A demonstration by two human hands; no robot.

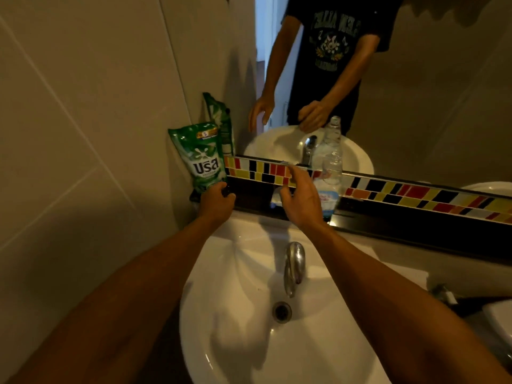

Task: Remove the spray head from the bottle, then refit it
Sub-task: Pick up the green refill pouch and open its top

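A clear plastic bottle (331,162) with a white and red label stands on the dark ledge under the mirror, and its neck is bare. My left hand (216,202) is at the ledge's left end, below the green pouch. Its fingers curl round a small dark piece (226,191), apparently the spray head, which is mostly hidden. My right hand (300,196) hovers just left of the bottle with its fingers spread and holds nothing. I cannot tell whether it touches the bottle.
A green detergent pouch (201,159) leans in the wall corner on the left. Below the hands lies a white sink (238,314) with a chrome tap (293,266) and a drain (282,311). A coloured tile strip (415,192) and a mirror (429,92) stand behind the ledge.
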